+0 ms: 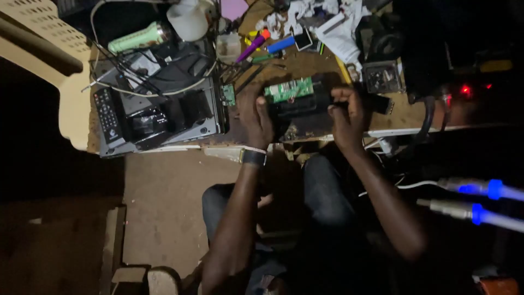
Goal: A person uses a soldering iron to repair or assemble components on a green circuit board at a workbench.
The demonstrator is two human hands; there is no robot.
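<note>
A black box-shaped device (299,108) lies at the front edge of a cluttered workbench (305,65), with a green circuit board (289,89) showing at its top. My left hand (255,116) grips the device's left end, fingers curled over it. My right hand (346,117) holds its right end, thumb and fingers pinched at the upper corner. A dark band (254,157) sits on my left wrist. My knees in dark trousers (322,191) are below the bench.
Left of the device sits a grey set-top box (164,117) with cables and a black remote (106,117) on it. A green cylinder (139,38), white jug (188,19), pens (256,43) and papers crowd the back. A cream plastic chair (52,52) stands far left. Blue-lit plugs (480,199) hang at right.
</note>
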